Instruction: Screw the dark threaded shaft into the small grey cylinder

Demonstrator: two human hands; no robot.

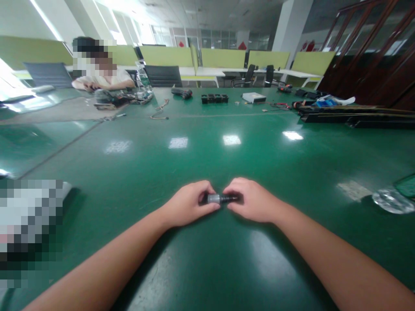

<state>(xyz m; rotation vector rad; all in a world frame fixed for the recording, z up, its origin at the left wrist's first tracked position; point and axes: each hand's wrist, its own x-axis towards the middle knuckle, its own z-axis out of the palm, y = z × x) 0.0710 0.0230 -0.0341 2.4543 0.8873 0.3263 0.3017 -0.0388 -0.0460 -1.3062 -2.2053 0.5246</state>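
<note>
Bare left hand (189, 204) pinches the grey end of a small black-and-grey cylinder (214, 198) over the glossy green table (207, 155); the bare right hand (254, 201) grasps its black end. Fingers hide both tips. Right of the cylinder lies a clear plastic bottle (393, 201); beyond it, a black segmented block (214, 99).

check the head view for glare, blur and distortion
Head view: square reflections glare off the green table; the windows at upper left wash out. Head view too: the small held cylinder looks soft, without readable markings; the cabinet leans, likely lens distortion
</note>
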